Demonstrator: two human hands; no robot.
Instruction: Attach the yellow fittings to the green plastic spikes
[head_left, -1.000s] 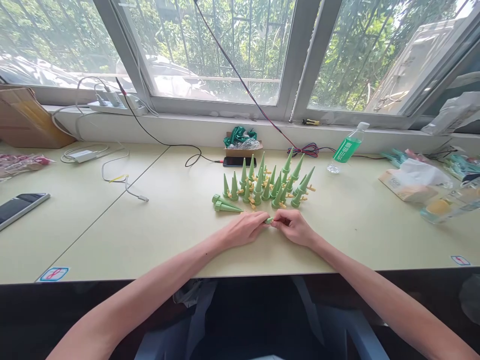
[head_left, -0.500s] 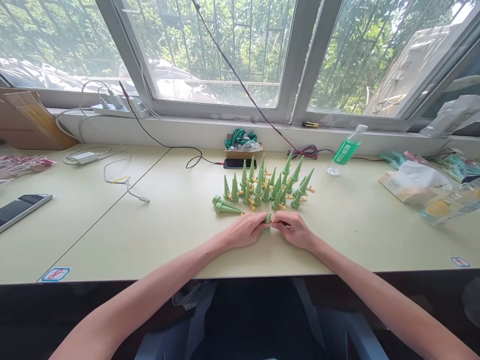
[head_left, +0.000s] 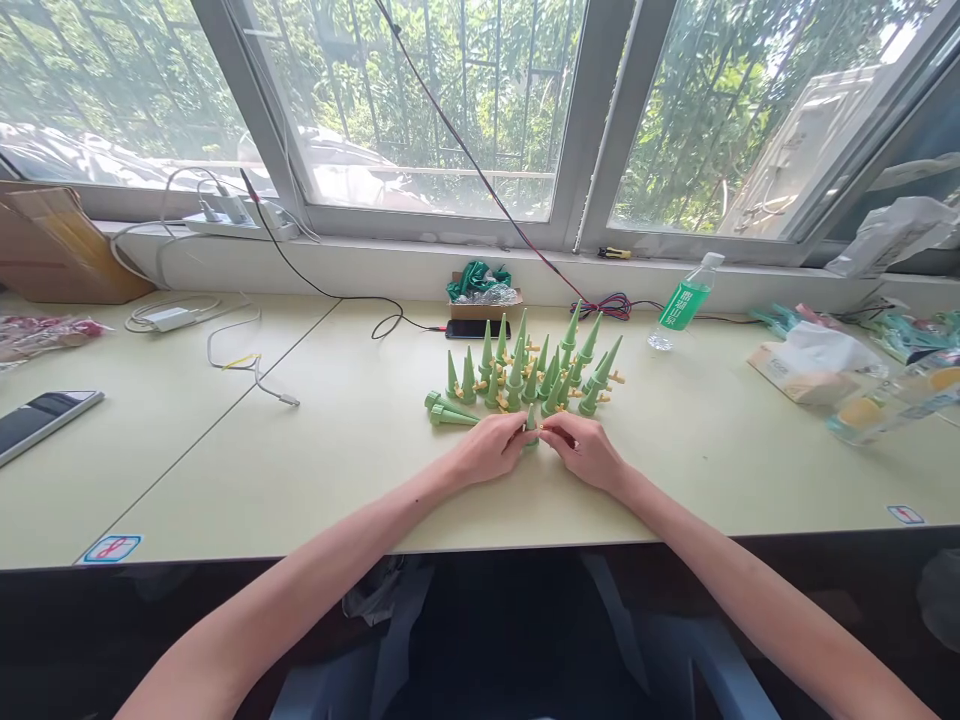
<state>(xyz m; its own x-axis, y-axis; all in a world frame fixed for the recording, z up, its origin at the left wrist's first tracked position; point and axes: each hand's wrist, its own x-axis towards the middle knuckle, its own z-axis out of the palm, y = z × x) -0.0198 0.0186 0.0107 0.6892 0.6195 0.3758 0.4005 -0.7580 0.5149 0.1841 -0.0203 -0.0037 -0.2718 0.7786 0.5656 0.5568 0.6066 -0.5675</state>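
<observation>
My left hand (head_left: 491, 448) is closed on the side of a green plastic watering spike (head_left: 531, 418), which stands upright on the table with its tip pointing up. My right hand (head_left: 586, 450) is at the spike's right side, thumb and forefinger pinched on a small yellow valve (head_left: 541, 428). Whether the valve sits in the spike I cannot tell; fingers cover the joint. Just beyond my hands stand several more green spikes (head_left: 515, 380), many with yellow valves at their sides. Beside my left hand, two spikes (head_left: 454, 414) lie flat.
Behind the spikes are a black phone (head_left: 478, 329) and a small box (head_left: 487, 297) of green material. A bottle (head_left: 684, 303), a tissue box (head_left: 795, 370) and another clear bottle (head_left: 885, 405) are at right. Cables (head_left: 259, 370) and another phone (head_left: 49, 420) lie left.
My hands have moved slightly up the table, and more of the held spike now shows between them. My right fingers stay pinched at its side. The view has shifted a little.
</observation>
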